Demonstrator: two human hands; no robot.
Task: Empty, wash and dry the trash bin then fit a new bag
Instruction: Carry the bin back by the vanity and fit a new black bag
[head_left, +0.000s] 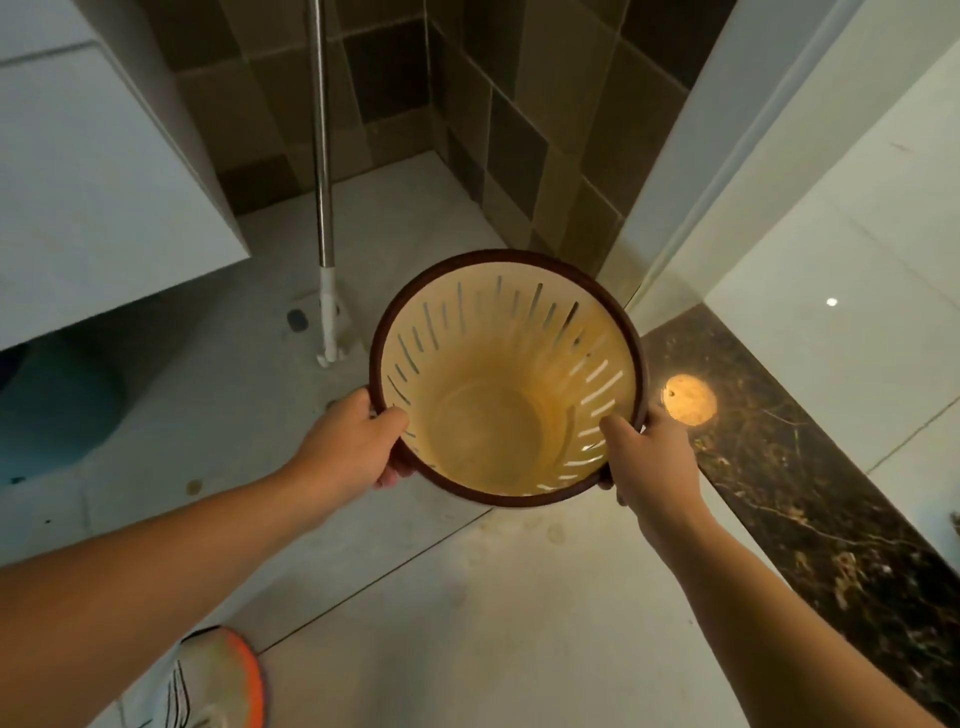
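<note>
Slotted trash bin (509, 415) held mouth-up above the floor (467, 597).
Left hand (358, 441) and right hand (652, 457) grip opposite rim sides, thumbs inside.

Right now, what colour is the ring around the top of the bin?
Dark brown rim, seen in the head view.

A metal mop pole (323, 171) with a white plastic foot (330, 322) stands against the brown checkered wall tiles (519, 130), beside a white cabinet (104, 171). A dark marble threshold (800, 493) crosses the pale floor tiles (467, 623) on the right. A white shoe with an orange edge (218, 680) shows at the bottom.
</note>
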